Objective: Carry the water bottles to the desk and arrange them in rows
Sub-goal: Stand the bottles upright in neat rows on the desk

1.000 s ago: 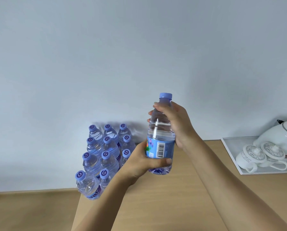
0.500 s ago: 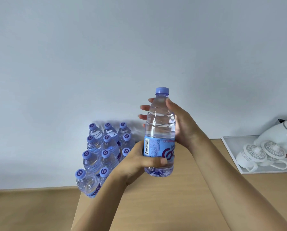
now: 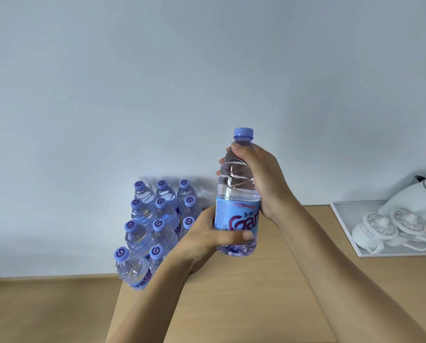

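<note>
Both hands hold one upright water bottle [image 3: 237, 214] above the desk [image 3: 244, 293]: the left hand [image 3: 207, 240] wraps the base from seven o'clock, thumb across the lower label, and the right hand [image 3: 259, 179] curls round the shoulder from three o'clock, just under the cap [image 3: 243, 133]. Its long axis runs twelve to six. The standing rows of bottles [image 3: 157, 219] lie at nine o'clock, nearer the left hand; a likely slot is the short right-hand column beside that wrist. A tea tray [image 3: 340, 219] sits well apart at three o'clock.
</note>
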Action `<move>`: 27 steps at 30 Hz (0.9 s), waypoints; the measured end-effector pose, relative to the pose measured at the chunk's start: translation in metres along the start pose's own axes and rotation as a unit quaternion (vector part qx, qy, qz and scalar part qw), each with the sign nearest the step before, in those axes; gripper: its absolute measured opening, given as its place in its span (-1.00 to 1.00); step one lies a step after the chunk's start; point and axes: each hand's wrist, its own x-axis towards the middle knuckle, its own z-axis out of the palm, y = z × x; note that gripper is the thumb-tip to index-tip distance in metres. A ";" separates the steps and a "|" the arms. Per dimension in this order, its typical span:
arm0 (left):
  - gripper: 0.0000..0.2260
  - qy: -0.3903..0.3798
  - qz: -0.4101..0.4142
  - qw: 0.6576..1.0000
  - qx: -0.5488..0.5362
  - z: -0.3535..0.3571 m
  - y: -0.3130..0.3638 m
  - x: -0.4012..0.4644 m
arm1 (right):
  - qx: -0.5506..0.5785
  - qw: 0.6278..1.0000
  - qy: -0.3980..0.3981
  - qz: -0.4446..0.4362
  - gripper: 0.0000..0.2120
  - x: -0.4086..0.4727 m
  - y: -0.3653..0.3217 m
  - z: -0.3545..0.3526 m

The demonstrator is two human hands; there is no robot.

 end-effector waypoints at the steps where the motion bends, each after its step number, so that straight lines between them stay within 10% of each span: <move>1: -0.56 0.010 0.006 1.000 0.006 0.001 0.001 -0.001 | -0.015 1.000 0.012 -0.008 -0.81 -0.001 -0.001 0.002; 8: -0.50 0.051 0.012 0.997 0.056 0.006 0.000 -0.007 | -0.061 0.997 0.051 0.003 -0.77 -0.004 0.003 0.011; 17: -0.57 -0.020 -0.009 0.999 0.030 -0.004 -0.005 -0.022 | 0.071 0.982 -0.135 0.113 -0.73 -0.003 -0.001 -0.007; 27: -0.60 0.048 -0.032 0.998 0.041 -0.001 -0.025 -0.031 | 0.001 0.997 -0.013 0.070 -0.82 -0.009 0.027 0.006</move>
